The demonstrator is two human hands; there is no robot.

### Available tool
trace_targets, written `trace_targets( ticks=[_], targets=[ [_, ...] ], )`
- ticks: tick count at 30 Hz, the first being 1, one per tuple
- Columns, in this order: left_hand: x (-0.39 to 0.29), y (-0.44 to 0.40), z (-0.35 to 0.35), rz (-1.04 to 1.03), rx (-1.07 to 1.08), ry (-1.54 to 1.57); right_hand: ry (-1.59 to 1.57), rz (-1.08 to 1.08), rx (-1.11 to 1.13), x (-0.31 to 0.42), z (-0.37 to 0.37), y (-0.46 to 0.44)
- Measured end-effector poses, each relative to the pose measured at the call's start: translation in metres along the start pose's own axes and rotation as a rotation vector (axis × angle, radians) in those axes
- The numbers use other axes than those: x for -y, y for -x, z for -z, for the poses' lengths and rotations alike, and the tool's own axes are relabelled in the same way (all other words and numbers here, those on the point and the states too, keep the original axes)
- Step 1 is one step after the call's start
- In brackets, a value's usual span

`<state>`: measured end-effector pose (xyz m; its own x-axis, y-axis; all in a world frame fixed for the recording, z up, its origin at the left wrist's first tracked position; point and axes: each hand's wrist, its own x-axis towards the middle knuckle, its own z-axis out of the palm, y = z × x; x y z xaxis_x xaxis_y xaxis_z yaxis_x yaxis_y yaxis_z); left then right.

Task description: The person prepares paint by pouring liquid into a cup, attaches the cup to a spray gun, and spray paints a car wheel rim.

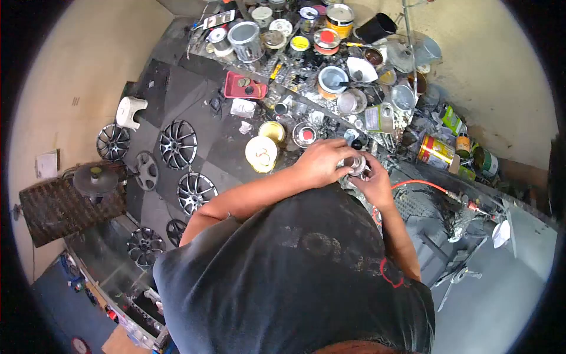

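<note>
Both hands meet in front of my chest around a small round silver-coloured metal piece (pixel 355 166); its exact kind is unclear. My left hand (pixel 323 164) closes over its top and near side. From the other side, my right hand (pixel 375 182) grips it, with some fingers hidden. An orange hose (pixel 421 182) curves close to my right wrist; I cannot tell whether it joins the piece. Just beyond the hands lie a small dark cup (pixel 356 143) and an open can with a red centre (pixel 305 135). A yellowish lid (pixel 261 154) lies left of them.
A paint-stained bench holds several cans, a clear bucket (pixel 245 42), a green-labelled jug (pixel 379 118) and a red tray (pixel 244 86). More paint cans, including a yellow-red one (pixel 435 152), stand at the right. Several wheel covers (pixel 178 145) and a white stool (pixel 130 112) are at the left.
</note>
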<state>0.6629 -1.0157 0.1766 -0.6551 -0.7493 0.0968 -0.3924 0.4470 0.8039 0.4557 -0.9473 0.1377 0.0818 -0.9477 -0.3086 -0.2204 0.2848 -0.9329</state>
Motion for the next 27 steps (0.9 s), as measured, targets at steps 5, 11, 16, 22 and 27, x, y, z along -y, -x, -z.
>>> trace_targets(
  ticks=[5,11,16,22,27],
  targets=[
    [0.013,0.012,0.001,0.006,-0.021,-0.055,0.132,0.049,0.105,-0.005,-0.013,-0.010],
    [0.026,0.015,-0.011,-0.035,-0.097,0.090,-0.040,-0.056,0.000,-0.006,-0.022,-0.009],
    [0.051,0.009,-0.017,0.195,-0.107,0.272,0.035,0.017,-0.092,0.005,-0.022,-0.005],
    [0.199,-0.016,-0.019,0.447,-0.354,0.041,0.250,-0.146,-0.235,-0.023,0.017,0.026],
    [0.335,-0.044,-0.009,0.460,-0.588,-0.183,0.319,-0.263,-0.383,-0.046,0.032,0.074]
  ],
)
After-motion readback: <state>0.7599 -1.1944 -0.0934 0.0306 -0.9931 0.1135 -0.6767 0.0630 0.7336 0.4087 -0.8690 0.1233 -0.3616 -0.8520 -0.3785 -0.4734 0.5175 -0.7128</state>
